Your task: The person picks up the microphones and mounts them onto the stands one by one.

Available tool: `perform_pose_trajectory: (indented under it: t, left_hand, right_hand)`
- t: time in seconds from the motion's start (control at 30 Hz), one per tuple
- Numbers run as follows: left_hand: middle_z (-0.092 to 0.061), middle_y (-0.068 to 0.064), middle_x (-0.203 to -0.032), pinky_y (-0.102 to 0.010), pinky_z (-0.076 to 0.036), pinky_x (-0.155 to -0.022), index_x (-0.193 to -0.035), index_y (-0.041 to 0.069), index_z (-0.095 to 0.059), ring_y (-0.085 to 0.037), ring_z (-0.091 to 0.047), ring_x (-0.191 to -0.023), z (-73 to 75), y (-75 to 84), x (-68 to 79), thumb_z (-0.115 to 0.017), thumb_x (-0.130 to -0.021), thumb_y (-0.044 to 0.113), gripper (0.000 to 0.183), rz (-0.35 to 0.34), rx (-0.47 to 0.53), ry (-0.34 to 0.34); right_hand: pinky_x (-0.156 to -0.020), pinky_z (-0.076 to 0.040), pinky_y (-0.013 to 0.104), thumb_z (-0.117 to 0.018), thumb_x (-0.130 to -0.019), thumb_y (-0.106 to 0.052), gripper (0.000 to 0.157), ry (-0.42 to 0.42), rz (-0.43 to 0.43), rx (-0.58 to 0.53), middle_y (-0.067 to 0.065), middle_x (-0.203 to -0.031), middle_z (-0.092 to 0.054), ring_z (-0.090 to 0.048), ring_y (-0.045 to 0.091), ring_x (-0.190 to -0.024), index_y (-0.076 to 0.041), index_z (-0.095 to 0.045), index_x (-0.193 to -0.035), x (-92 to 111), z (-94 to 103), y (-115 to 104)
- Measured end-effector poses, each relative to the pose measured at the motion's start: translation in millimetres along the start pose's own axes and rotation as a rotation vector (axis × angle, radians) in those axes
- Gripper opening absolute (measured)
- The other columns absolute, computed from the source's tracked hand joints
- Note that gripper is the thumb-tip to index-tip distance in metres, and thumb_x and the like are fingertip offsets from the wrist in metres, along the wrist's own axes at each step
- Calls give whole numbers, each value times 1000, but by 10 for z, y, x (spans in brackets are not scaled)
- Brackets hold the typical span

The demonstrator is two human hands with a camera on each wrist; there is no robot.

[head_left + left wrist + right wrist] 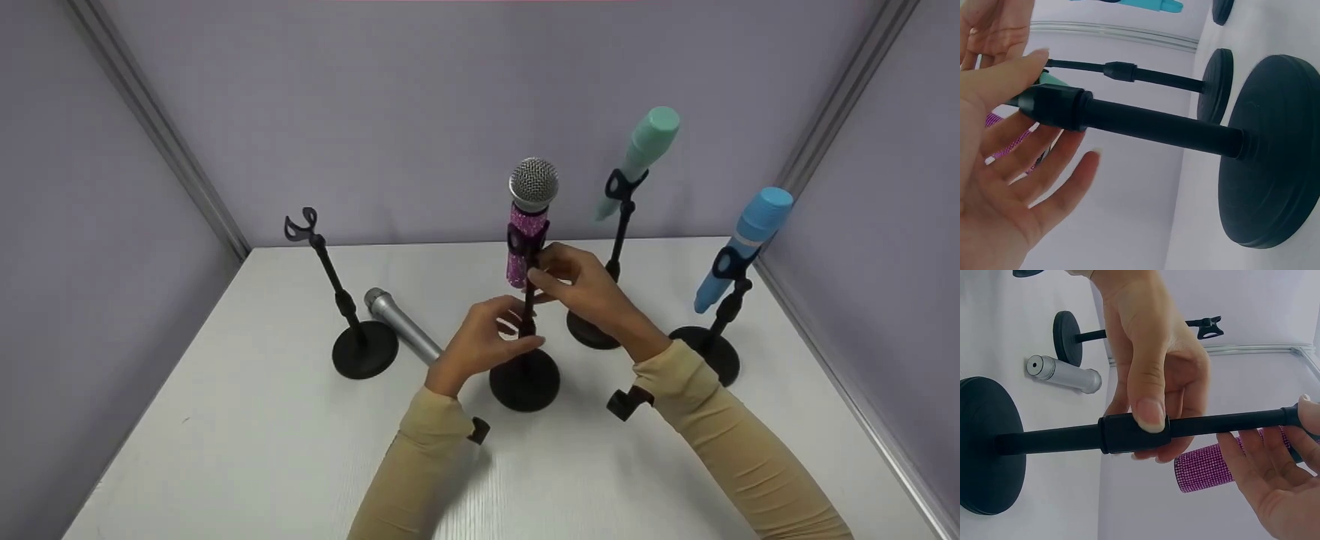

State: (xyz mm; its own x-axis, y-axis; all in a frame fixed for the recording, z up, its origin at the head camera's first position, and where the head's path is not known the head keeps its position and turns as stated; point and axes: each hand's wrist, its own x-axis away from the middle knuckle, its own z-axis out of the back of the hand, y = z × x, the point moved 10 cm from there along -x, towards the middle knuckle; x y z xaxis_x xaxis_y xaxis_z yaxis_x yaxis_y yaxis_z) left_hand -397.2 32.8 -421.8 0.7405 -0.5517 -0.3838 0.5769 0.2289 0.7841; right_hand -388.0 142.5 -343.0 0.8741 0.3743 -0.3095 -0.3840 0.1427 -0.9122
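A microphone [533,184] with a silver mesh head and a glittery pink body sits in the clip of a black desktop stand [525,382] at the middle of the table. My left hand [484,337] pinches the stand's collar [1134,433] between thumb and fingers, above the round base. Higher up, near the clip, my right hand [589,289] grips the thin upper pole [1230,422] with its thumb and fingers. In the right wrist view the pink body is partly hidden behind the right fingers.
Left of my hands stands another black stand [364,349] with a bare clip. A silver microphone [405,326] lies beside it, partly behind my left hand. To the right, stands hold a mint-green microphone [651,142] and a blue microphone [754,221]. Walls enclose the white table [262,435].
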Motion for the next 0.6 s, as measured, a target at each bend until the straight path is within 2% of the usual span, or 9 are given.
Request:
perform_pose_trajectory:
  t: [0.13, 0.2, 0.4, 0.6]
  left_hand:
    - [-74, -8, -98, -47, -62, -84, -104, 4, -70, -20, -72, -91, 49, -13, -4, -86, -85, 21, 31, -2, 15, 60]
    - [-75, -8, -96, -43, -62, -84, -101, 7, -71, -20, -73, -90, 57, -13, -1, -86, -85, 21, 26, -1, 16, 70]
    - [-77, -10, -97, -40, -62, -87, -99, 6, -74, -25, -75, -93, 50, 5, 11, -84, -87, 15, 18, 0, 34, 56]
    - [-77, -12, -102, -41, -61, -90, -107, 2, -75, -25, -74, -98, 34, 22, 16, -78, -90, 5, 17, -10, 28, 24]
  right_hand:
    - [-89, -62, 42, -62, -103, -13, 26, 3, 0, 2, 36, -121, -60, -72, 19, -102, 9, -59, -116, -6, -2, -1]
    - [-88, -62, 42, -62, -103, -12, 26, 2, 2, -3, 35, -121, -61, -72, 19, -102, 11, -59, -116, -6, -6, -6]
    - [-88, -62, 42, -62, -103, -12, 26, 1, 2, -9, 26, -116, -65, -73, 19, -102, 11, -59, -116, -11, -12, -3]
    - [-88, -62, 42, -62, -103, -11, 23, -4, 9, -15, 32, -120, -62, -73, 18, -103, 9, -60, -114, -18, -28, -11]
